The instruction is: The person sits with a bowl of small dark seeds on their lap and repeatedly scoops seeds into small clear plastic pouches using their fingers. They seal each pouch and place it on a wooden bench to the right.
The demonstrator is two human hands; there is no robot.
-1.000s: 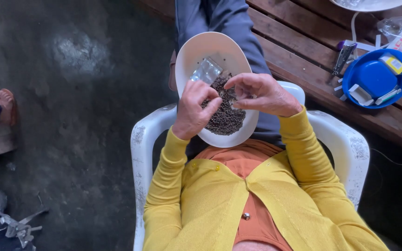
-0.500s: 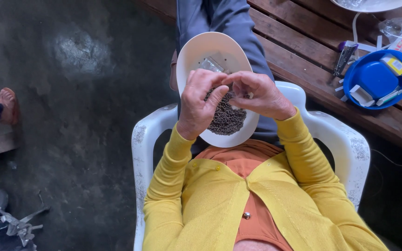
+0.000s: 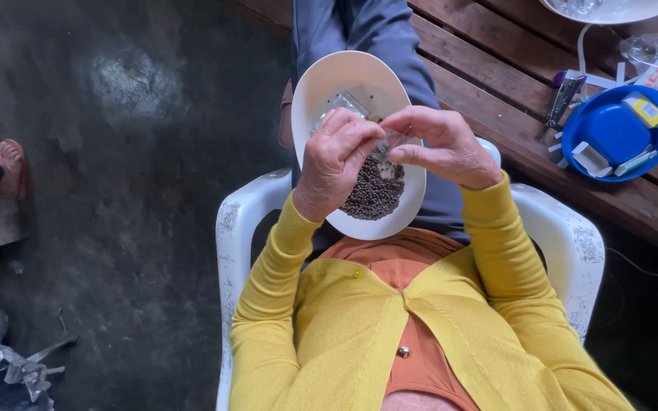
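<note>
A small clear bag is pinched between my left hand and right hand, held right above the white bowl of dark seeds on my lap, so spills land inside.

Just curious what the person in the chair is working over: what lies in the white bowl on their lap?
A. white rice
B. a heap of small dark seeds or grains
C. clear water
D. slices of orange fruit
B: the white bowl holds a pile of small dark grains, right under the left hand and right hand.
</note>
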